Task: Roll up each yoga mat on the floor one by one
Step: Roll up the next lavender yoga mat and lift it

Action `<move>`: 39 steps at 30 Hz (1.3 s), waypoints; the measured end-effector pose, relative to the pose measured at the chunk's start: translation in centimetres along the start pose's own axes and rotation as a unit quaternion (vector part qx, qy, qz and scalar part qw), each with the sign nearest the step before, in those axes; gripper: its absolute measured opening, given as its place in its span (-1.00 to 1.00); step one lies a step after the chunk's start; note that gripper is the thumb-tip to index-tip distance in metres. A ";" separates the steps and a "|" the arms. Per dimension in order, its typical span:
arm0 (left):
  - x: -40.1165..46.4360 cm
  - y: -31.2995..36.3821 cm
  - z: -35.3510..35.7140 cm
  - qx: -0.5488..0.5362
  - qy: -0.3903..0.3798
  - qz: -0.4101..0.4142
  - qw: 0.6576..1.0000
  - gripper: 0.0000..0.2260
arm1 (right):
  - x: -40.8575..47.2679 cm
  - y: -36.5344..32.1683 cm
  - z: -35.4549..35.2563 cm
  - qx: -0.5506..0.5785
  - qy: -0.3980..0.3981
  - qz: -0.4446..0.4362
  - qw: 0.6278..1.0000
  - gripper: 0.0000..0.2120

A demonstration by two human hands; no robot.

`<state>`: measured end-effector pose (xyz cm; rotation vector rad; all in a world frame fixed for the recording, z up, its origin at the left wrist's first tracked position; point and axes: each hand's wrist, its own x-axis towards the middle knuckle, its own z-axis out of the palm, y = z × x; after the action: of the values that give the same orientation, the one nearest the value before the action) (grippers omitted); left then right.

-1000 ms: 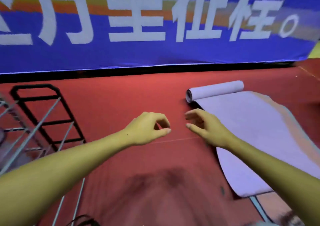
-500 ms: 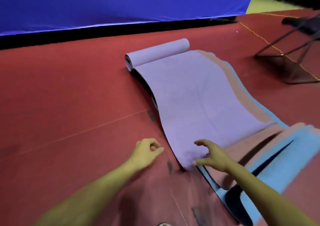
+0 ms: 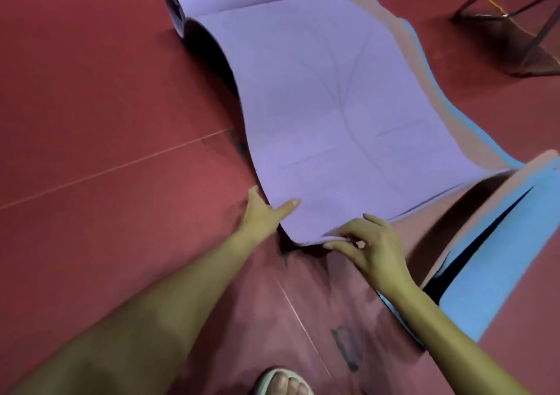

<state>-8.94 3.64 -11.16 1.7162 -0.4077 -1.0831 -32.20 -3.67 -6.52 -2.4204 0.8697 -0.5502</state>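
While the purple mat (image 3: 333, 106) lies spread toward twelve o'clock, we start its roll: our right hand (image 3: 372, 249) pinches the near edge, our left hand (image 3: 263, 212) grips the corner at nine o'clock. Next we judge a tight, even first curl matters.

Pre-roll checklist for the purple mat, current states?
1. Right hand pinches the near edge of the purple mat: ok.
2. Left hand on the near corner, thumb on top: ok; grip underneath cannot tell.
3. Far end flat: not ok, already curled.
4. Purple mat lies free: not ok, overlaps the pink mat and blue mat.
5. Floor ahead free: ok.
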 end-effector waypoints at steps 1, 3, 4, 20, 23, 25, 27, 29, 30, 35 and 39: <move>0.5 0.5 -0.6 -0.019 0.020 -0.005 1.000 -0.24 | 0.0 -1.3 0.1 0.027 0.007 0.011 1.000 -0.76; 1.8 1.1 -2.5 -0.034 0.089 0.006 0.995 -0.25 | -0.2 -4.3 0.3 0.066 -0.004 0.010 0.998 -0.75; 2.2 1.5 -3.5 -0.042 0.117 0.017 0.992 -0.31 | -0.3 -6.0 0.5 0.078 -0.013 0.004 0.997 -0.76; -2.3 -2.1 -19.6 0.041 0.157 0.130 0.978 -0.71 | 10.9 -3.4 -0.3 -0.010 -0.078 0.170 0.982 -0.42; -2.9 -3.7 -22.4 0.059 0.158 0.109 0.980 -0.72 | 12.5 1.4 -0.7 -0.082 -0.096 0.228 0.966 -0.28; -3.2 -4.4 -24.0 0.071 0.151 0.086 0.982 -0.69 | 12.8 3.6 -1.0 -0.093 -0.090 0.279 0.951 -0.20; -2.9 -4.4 -25.0 0.087 0.144 0.067 0.984 -0.69 | 12.5 6.3 -1.1 -0.096 -0.084 0.324 0.937 -0.05; -1.9 -4.0 -25.8 0.092 0.131 0.036 0.986 -0.70 | 11.7 9.0 -0.7 -0.054 -0.081 0.367 0.925 0.24; -1.1 -3.6 -26.1 0.093 0.121 0.014 0.988 -0.70 | 11.2 10.0 -0.3 -0.019 -0.075 0.389 0.918 0.37; 3.4 1.4 -26.5 0.054 0.181 0.003 0.982 -0.59 | 10.6 9.9 -0.5 -0.014 -0.062 0.385 0.921 0.20; 7.7 9.1 -26.8 0.016 0.256 0.113 0.960 -0.25 | 11.9 9.1 -2.0 0.005 -0.014 0.375 0.927 -0.29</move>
<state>19.05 9.83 -4.83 1.8484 -0.2809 -0.4440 -29.03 -18.34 -7.89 -1.8586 1.6448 -0.2151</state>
